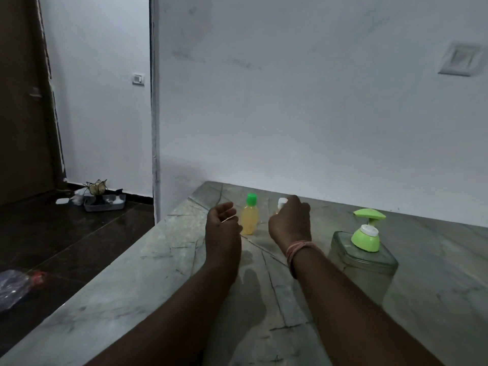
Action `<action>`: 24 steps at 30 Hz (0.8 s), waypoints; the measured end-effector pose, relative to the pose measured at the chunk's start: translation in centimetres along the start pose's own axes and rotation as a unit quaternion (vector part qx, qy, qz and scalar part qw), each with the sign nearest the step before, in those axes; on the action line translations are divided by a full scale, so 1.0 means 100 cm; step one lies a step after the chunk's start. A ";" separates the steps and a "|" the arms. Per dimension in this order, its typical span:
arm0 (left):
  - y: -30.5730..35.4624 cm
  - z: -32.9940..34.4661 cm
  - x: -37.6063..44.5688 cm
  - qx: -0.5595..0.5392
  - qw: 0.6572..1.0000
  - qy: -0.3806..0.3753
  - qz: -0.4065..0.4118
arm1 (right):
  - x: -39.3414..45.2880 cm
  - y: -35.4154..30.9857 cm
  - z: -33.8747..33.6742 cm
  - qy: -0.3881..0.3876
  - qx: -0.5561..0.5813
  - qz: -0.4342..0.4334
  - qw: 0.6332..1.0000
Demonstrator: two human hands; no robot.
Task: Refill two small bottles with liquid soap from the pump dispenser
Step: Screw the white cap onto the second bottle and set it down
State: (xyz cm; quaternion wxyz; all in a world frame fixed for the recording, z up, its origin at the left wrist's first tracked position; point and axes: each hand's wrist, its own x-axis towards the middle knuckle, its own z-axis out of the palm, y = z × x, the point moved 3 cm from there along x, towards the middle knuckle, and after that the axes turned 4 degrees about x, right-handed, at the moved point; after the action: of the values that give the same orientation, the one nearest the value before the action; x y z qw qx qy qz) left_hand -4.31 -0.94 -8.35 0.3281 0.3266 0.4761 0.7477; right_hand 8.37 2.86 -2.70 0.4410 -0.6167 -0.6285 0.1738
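Observation:
A small yellow bottle with a green cap (249,217) stands upright on the grey marble counter (163,273). Just to its right my right hand (290,223) grips a second small bottle with a white cap (282,202); most of that bottle is hidden behind the hand. My left hand (223,223) hovers left of the green-capped bottle, fingers loosely curled, holding nothing. The clear square pump dispenser (363,256) with a green pump head (369,214) stands to the right of my right wrist.
A white wall rises close behind the counter. The counter's left edge drops to a dark floor, where a tray of clutter (104,203) sits near the far wall and a crumpled plastic bottle (15,286) lies at the left.

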 end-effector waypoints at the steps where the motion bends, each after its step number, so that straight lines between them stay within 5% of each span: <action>1: 0.001 0.000 0.000 -0.001 1.000 0.003 -0.007 | -0.001 0.003 0.006 0.003 0.003 0.007 1.000; 14: 0.000 0.009 -0.007 0.012 0.998 -0.056 -0.040 | -0.027 0.007 0.020 0.045 -0.010 -0.002 0.999; 24: 0.054 0.021 -0.048 0.123 0.978 -0.162 -0.033 | -0.080 -0.043 -0.070 0.013 -0.067 -0.145 0.987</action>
State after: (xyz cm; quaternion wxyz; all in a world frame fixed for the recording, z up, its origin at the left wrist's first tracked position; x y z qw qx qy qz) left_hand -0.84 -5.57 -3.49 0.3830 0.4652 0.5157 0.6090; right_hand 9.89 -7.65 1.73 0.4271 -0.5495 -0.7158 0.0579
